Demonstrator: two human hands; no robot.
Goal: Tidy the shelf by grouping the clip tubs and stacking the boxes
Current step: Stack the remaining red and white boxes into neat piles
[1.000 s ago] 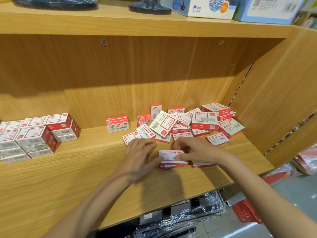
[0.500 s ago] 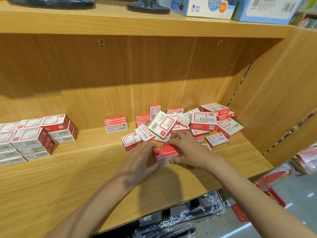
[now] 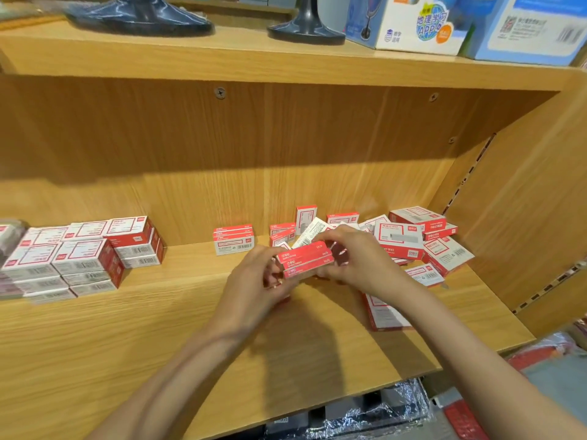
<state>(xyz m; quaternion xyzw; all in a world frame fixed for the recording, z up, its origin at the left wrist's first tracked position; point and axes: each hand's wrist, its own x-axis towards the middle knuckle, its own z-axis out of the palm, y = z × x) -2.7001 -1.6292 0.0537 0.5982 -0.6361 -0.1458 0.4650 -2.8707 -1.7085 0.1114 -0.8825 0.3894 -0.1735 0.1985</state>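
Here, two grips on one load: left hand [image 3: 254,282] curled round the near-left end of a small stack of red boxes [image 3: 304,260], right hand [image 3: 355,257] curled round the far-right end, fingers wrapped over the top edge. Neither hand spread open; both closed on the same bundle, apparently three boxes pressed flat together, though the exact count is hard to read. Held clear above the shelf board [image 3: 158,328], long axis running left to right and tilted slightly up toward the right, red long sides facing the camera.

Outward from there: directly behind and to the right of the right hand, the loose heap of boxes [image 3: 413,242], lying at all angles, some flat, one upright at the back. One flat box [image 3: 386,312] on the board under the right forearm. Just left of the heap, a short tidy pile [image 3: 233,239] against the back panel, near the left hand. Well apart to the far left, the finished stacks [image 3: 85,258] in neat rows.

Probable step: squaring the bundle before setting it down. Neat stacks lying leftward along the bundle's own long axis, so the left hand the nearer one to lead. No clip tubs visible on this shelf.
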